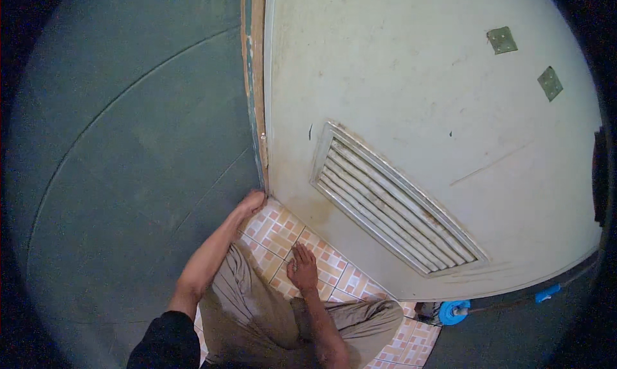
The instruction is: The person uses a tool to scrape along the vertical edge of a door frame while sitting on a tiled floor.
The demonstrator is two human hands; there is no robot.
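Note:
My left hand (252,203) is at the foot of the worn wooden door frame (258,86), where it meets the floor and the pale door. Its fingers look curled closed; whatever they may hold is too small or hidden to make out. Over the tiled floor (273,231), in front of my legs, my right hand (302,268) has its fingers stretched out and holds nothing. The pale door (398,61) carries a slatted vent (398,205) low down, with grime on its slats.
A dark green wall (141,157) rises on my left. At the lower right, beside my knee, lies a blue round object (454,312) with a thin rod running to another blue piece (547,293). Two small green patches (502,40) mark the door's upper right.

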